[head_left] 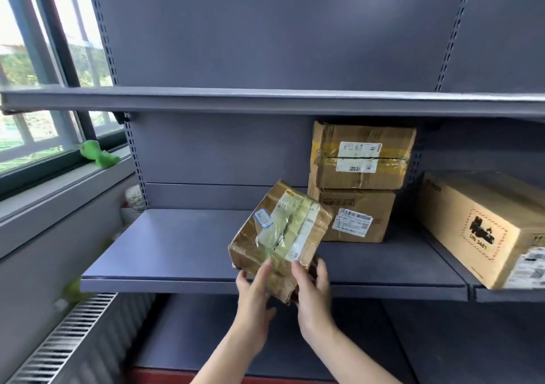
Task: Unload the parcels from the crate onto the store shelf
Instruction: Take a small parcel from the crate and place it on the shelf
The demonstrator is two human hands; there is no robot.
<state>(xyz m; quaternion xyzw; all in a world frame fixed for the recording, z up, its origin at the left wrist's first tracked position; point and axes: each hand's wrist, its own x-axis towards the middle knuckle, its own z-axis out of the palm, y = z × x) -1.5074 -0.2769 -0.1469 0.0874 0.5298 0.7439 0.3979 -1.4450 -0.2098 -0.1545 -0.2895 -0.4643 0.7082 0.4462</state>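
Two bare hands hold one taped cardboard parcel (280,236) between them. The left hand (254,291) grips its near left side, fingers reaching up the front face. The right hand (312,288) clasps the near right corner, thumb on top and fingers curled round the far side. The parcel is tilted, its far end raised, and it hangs over the front part of the middle shelf (177,248), just above the board; whether its low corner touches the shelf cannot be told. Its top is covered in pale tape and worn labels, with a small blue-edged sticker near the left side.

Behind and to the right, on the same shelf, two brown boxes stand stacked against the back panel. The lower box (358,215) carries a white barcode label on its front. The upper box (362,155) sits on top of it, wrapped with clear and yellowish tape and showing a white label.

Further right, on the neighbouring shelf section, lies a larger box (477,227) with a black printed warning mark.

The upper shelf (265,100) runs across above. At left is a window (44,74), with a green soft toy (100,155) on its sill, and a white radiator (67,333) below.
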